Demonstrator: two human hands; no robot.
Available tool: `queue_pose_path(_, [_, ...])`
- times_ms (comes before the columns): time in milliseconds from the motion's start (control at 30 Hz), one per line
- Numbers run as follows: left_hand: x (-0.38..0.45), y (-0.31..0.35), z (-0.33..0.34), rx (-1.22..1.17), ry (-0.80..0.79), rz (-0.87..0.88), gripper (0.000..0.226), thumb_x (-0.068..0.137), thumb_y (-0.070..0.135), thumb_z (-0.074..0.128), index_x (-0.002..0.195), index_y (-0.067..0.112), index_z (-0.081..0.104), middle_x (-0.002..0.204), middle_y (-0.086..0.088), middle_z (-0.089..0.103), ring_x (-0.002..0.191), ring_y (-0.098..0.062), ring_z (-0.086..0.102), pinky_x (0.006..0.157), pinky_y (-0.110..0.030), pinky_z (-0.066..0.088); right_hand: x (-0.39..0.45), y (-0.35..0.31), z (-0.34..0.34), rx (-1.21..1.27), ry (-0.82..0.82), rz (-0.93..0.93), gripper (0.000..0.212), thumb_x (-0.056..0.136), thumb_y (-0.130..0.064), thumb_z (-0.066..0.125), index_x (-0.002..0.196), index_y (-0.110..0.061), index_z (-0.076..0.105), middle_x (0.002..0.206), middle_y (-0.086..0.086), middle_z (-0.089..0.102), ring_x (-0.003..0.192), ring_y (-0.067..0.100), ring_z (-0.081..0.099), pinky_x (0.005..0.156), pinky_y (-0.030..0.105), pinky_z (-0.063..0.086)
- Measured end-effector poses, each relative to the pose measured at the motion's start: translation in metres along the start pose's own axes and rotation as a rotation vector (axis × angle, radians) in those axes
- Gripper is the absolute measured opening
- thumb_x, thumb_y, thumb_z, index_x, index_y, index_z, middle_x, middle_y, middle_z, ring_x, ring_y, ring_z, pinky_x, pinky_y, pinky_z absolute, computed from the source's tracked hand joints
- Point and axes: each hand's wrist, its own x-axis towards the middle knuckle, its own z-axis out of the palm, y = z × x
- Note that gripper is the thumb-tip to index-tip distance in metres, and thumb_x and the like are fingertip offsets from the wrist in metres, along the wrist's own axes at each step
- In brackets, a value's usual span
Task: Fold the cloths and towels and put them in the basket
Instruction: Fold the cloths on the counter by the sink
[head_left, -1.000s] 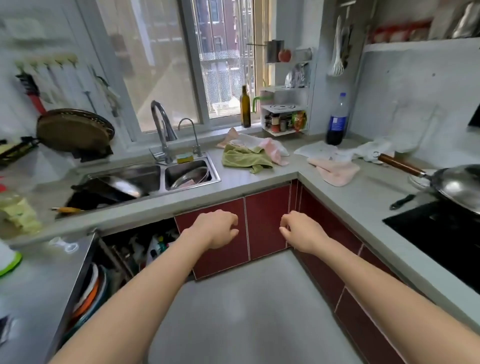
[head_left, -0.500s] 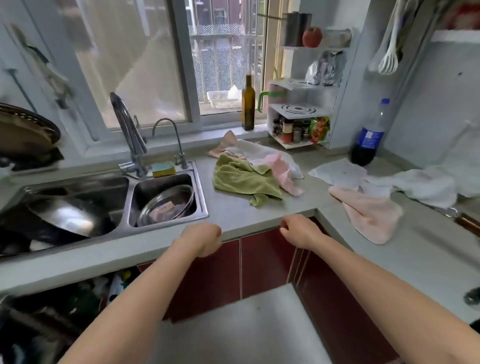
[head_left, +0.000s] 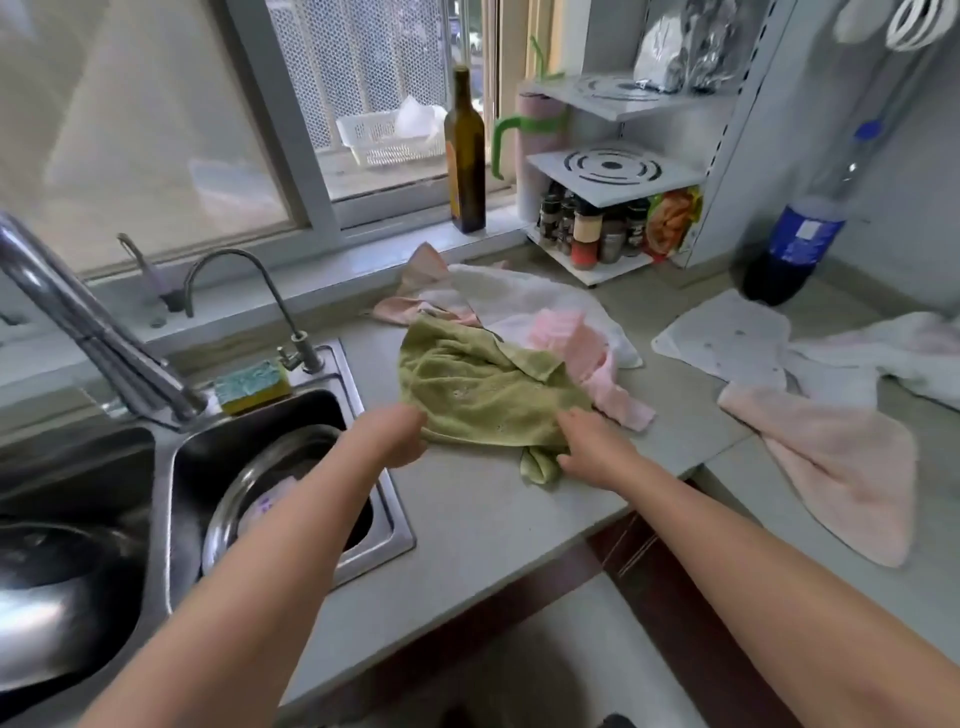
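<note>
A crumpled green towel (head_left: 478, 389) lies on the grey counter (head_left: 488, 519) beside the sink. My left hand (head_left: 397, 434) grips its near left edge. My right hand (head_left: 592, 447) grips its near right corner, where the cloth bunches. Behind the green towel lie a white cloth (head_left: 524, 301) and a pink cloth (head_left: 597, 364) in a heap. On the right stretch of counter rest a white spotted cloth (head_left: 727, 338), another white towel (head_left: 904, 353) and a pale pink towel (head_left: 841, 467). A white plastic basket (head_left: 379, 140) sits outside the window.
A double steel sink (head_left: 171, 499) with a metal bowl and pan is at the left, with a tall tap (head_left: 93, 332) and a sponge (head_left: 252, 384). An olive bottle (head_left: 466, 150), a spice rack (head_left: 608, 223) and a cola bottle (head_left: 795, 244) stand at the back.
I have come closer to the counter. Both hands, which hung empty in front of the red cabinets, have reached onto the counter and taken hold of the green towel.
</note>
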Motion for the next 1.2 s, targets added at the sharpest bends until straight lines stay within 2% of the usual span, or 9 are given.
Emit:
queue_pose_path(167, [0.069, 0.000, 0.020, -0.005, -0.074, 0.027, 0.034, 0.086, 0.020, 0.049, 0.120, 0.014, 0.056, 0.122, -0.009, 0.055, 0.112, -0.029, 0.053, 0.092, -0.038, 0.048, 0.064, 0.006, 0.011, -0.319, -0.104, -0.264, 0.067, 0.087, -0.031, 0.057, 0.145, -0.019, 0.027, 0.150, 0.010, 0.027, 0.138, 0.028, 0.026, 0.109, 0.041, 0.027])
queue_pose_path(400, [0.115, 0.027, 0.068, -0.150, -0.112, -0.129, 0.041, 0.084, 0.014, 0.055, 0.124, 0.012, 0.047, 0.126, -0.011, 0.044, 0.120, -0.031, 0.044, 0.097, -0.040, 0.043, 0.129, 0.031, 0.037, -0.272, -0.285, -0.400, 0.059, 0.092, -0.028, 0.052, 0.144, -0.018, 0.024, 0.156, 0.012, 0.011, 0.142, 0.028, 0.018, 0.104, 0.049, 0.033])
queue_pose_path(567, [0.124, 0.030, 0.059, -0.229, 0.039, -0.206, 0.021, 0.094, 0.028, 0.049, 0.112, 0.018, 0.057, 0.117, -0.004, 0.056, 0.109, -0.028, 0.053, 0.084, -0.036, 0.040, 0.162, 0.052, 0.028, -0.106, -0.196, -0.489, 0.032, 0.097, -0.035, 0.041, 0.124, -0.020, 0.048, 0.138, 0.002, 0.041, 0.120, 0.024, 0.046, 0.087, 0.039, 0.044])
queue_pose_path(667, [0.125, 0.025, 0.045, -0.706, 0.188, -0.272, 0.009, 0.097, 0.025, 0.049, 0.097, 0.017, 0.051, 0.090, -0.005, 0.062, 0.087, -0.028, 0.058, 0.069, -0.031, 0.040, 0.174, 0.052, 0.007, 0.424, -0.171, -0.349, 0.027, 0.100, -0.028, 0.041, 0.101, -0.009, 0.061, 0.107, 0.005, 0.063, 0.100, 0.023, 0.057, 0.086, 0.038, 0.044])
queue_pose_path(767, [0.125, 0.022, 0.007, -1.213, 0.273, -0.259, 0.016, 0.098, 0.028, 0.051, 0.089, 0.015, 0.052, 0.070, 0.002, 0.051, 0.063, -0.013, 0.047, 0.051, -0.019, 0.036, 0.186, 0.050, -0.031, 0.702, -0.084, -0.278, 0.026, 0.100, -0.018, 0.043, 0.100, -0.005, 0.065, 0.096, 0.004, 0.064, 0.090, 0.018, 0.056, 0.081, 0.027, 0.041])
queue_pose_path(900, [0.119, 0.019, -0.047, -1.405, 0.114, -0.001, 0.032, 0.089, 0.039, 0.064, 0.092, 0.008, 0.060, 0.075, 0.002, 0.056, 0.062, -0.007, 0.048, 0.051, -0.014, 0.036, 0.191, 0.053, -0.082, 1.003, 0.130, -0.048, 0.025, 0.098, -0.017, 0.045, 0.090, -0.005, 0.066, 0.078, 0.002, 0.060, 0.073, 0.013, 0.052, 0.068, 0.027, 0.041])
queue_pose_path(1000, [0.115, 0.013, -0.073, -1.221, 0.000, 0.195, 0.042, 0.078, 0.046, 0.074, 0.080, 0.009, 0.055, 0.071, 0.006, 0.050, 0.067, -0.009, 0.045, 0.057, -0.019, 0.035, 0.181, 0.057, -0.109, 1.090, 0.282, -0.001, 0.028, 0.098, -0.018, 0.046, 0.089, 0.003, 0.063, 0.078, 0.009, 0.061, 0.073, 0.016, 0.053, 0.068, 0.032, 0.042])
queue_pose_path(1100, [0.110, 0.008, -0.090, -1.119, 0.048, 0.244, 0.033, 0.083, 0.030, 0.072, 0.067, 0.016, 0.047, 0.065, 0.016, 0.050, 0.058, -0.003, 0.044, 0.052, -0.012, 0.034, 0.154, 0.065, -0.129, 0.983, 0.429, 0.026, 0.037, 0.096, -0.030, 0.048, 0.087, 0.002, 0.062, 0.077, 0.018, 0.062, 0.069, 0.015, 0.051, 0.063, 0.033, 0.040])
queue_pose_path(1200, [0.105, 0.005, -0.098, -0.983, 0.091, 0.307, 0.038, 0.076, 0.045, 0.073, 0.058, 0.021, 0.050, 0.079, 0.000, 0.051, 0.068, -0.009, 0.048, 0.060, -0.025, 0.040, 0.118, 0.084, -0.141, 0.843, 0.550, 0.093, 0.044, 0.095, -0.037, 0.050, 0.067, -0.003, 0.049, 0.062, 0.016, 0.049, 0.060, 0.016, 0.043, 0.057, 0.036, 0.034])
